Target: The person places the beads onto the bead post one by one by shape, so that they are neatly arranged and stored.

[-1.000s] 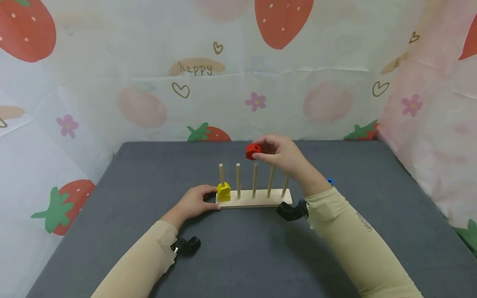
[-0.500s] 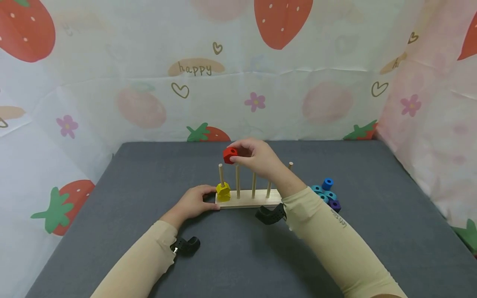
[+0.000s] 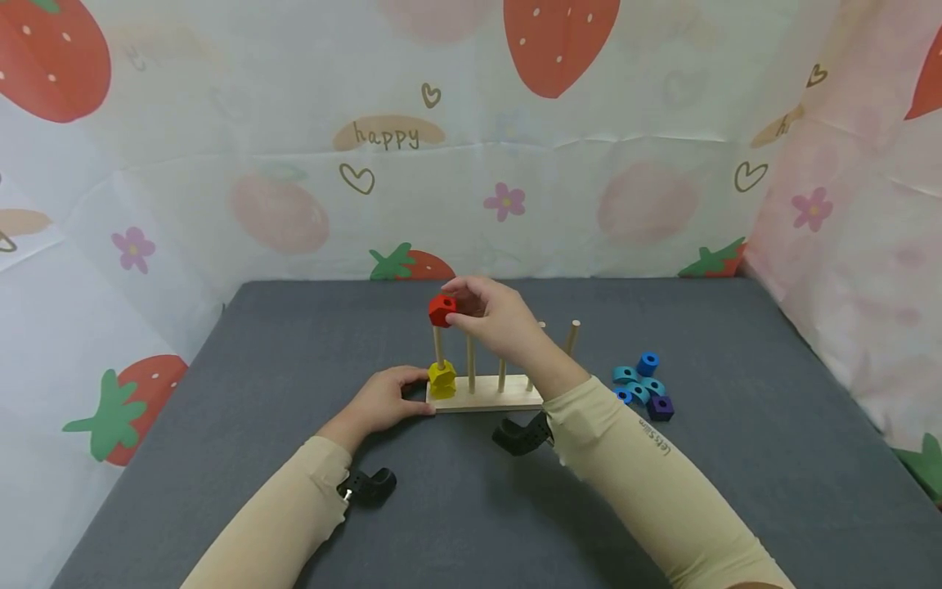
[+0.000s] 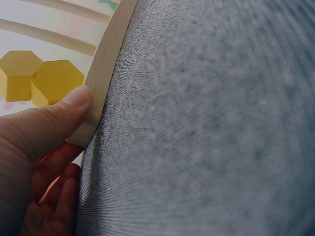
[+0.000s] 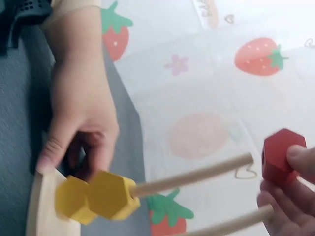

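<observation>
A red hexagonal bead [image 3: 441, 311] is pinched between thumb and fingers of my right hand [image 3: 495, 321], right at the top of the leftmost peg [image 3: 439, 348]. In the right wrist view the red bead [image 5: 281, 156] appears just beyond that peg's tip. Two yellow hexagonal beads [image 3: 441, 380] are stacked low on the same peg. My left hand [image 3: 384, 397] grips the left end of the wooden peg board [image 3: 486, 397]. The left wrist view has the thumb [image 4: 74, 101] against the board's edge, close to the yellow beads [image 4: 56, 81].
Right of the board lie several loose beads: a blue one [image 3: 648, 363], teal arched ones [image 3: 625, 375] and a purple cube [image 3: 661, 407]. More bare pegs [image 3: 471, 360] stand along the board. A dark grey cloth [image 3: 456, 507] covers the table, and a strawberry-print curtain [image 3: 559, 164] hangs behind.
My right hand has carried the red bead leftward and slightly down to the leftmost peg's tip. The loose beads have come into view behind the right arm. My left hand has stayed put.
</observation>
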Action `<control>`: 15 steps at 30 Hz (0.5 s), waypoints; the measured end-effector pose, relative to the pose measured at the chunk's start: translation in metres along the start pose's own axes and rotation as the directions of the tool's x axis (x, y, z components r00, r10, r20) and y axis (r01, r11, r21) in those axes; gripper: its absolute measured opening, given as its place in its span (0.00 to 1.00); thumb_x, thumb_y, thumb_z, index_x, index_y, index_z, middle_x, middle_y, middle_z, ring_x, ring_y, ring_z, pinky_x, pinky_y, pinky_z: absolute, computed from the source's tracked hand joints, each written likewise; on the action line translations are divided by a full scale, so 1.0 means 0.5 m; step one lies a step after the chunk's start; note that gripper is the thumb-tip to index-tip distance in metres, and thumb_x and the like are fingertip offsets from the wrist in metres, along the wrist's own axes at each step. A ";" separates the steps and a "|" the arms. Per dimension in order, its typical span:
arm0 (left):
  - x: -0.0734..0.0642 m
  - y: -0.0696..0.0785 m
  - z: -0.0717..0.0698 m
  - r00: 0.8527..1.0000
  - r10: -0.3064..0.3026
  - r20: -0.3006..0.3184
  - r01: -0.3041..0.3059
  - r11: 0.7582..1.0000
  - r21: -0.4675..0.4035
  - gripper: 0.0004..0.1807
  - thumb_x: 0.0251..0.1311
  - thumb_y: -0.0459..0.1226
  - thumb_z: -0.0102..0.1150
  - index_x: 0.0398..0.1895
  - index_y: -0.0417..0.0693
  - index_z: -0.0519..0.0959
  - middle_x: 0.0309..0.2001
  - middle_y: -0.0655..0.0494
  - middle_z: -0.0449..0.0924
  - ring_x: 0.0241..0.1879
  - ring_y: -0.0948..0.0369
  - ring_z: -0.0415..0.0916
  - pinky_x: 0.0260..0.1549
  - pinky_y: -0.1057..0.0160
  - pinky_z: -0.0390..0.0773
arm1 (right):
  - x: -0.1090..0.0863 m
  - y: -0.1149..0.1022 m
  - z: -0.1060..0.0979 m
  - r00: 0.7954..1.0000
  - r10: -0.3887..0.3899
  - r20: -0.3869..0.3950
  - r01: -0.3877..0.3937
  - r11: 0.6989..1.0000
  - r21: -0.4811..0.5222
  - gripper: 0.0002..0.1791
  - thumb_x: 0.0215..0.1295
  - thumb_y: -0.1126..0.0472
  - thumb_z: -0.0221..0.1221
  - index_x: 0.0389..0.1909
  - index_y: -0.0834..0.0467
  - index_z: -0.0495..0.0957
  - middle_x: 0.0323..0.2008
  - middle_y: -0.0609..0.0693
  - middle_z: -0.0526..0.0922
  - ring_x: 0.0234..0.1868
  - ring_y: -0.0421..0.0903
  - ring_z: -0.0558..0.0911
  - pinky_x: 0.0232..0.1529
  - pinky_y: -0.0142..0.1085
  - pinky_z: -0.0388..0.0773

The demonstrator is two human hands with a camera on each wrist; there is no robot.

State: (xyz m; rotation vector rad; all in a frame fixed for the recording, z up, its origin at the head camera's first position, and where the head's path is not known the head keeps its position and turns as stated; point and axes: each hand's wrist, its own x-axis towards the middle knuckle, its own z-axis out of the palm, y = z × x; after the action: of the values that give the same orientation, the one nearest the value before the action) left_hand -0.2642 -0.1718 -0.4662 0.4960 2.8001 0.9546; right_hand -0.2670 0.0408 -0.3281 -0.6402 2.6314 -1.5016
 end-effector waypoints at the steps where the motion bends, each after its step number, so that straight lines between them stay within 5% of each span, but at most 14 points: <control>1: 0.000 -0.001 0.000 1.000 0.002 -0.001 -0.002 1.000 0.002 0.31 0.45 0.48 0.69 0.55 0.53 0.75 0.53 0.56 0.75 0.54 0.56 0.70 0.55 0.52 0.68 | -0.002 0.001 0.004 1.000 -0.002 -0.016 0.003 1.000 0.004 0.16 0.58 0.61 0.61 0.48 0.50 0.75 0.42 0.44 0.79 0.42 0.40 0.78 0.47 0.35 0.76; 6: 0.001 -0.003 0.001 1.000 0.008 -0.007 -0.008 1.000 0.004 0.30 0.45 0.48 0.69 0.55 0.52 0.76 0.53 0.56 0.75 0.54 0.56 0.70 0.55 0.52 0.68 | -0.010 0.003 0.022 0.995 -0.025 -0.102 0.025 1.000 -0.008 0.13 0.58 0.61 0.62 0.44 0.52 0.75 0.41 0.44 0.79 0.39 0.39 0.79 0.45 0.34 0.77; 15: -0.001 -0.001 0.000 1.000 0.011 -0.008 -0.011 1.000 -0.004 0.30 0.46 0.47 0.69 0.55 0.52 0.75 0.53 0.56 0.75 0.55 0.56 0.70 0.55 0.52 0.68 | -0.013 -0.002 0.035 0.991 -0.012 -0.133 0.010 1.000 -0.013 0.14 0.59 0.60 0.61 0.46 0.51 0.76 0.42 0.44 0.79 0.38 0.39 0.78 0.44 0.33 0.77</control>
State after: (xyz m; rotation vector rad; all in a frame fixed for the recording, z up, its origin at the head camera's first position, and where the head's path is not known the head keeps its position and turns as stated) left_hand -0.2637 -0.1723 -0.4662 0.5086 2.8048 0.9659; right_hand -0.2565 0.0287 -0.3378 -0.5750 2.7404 -1.5858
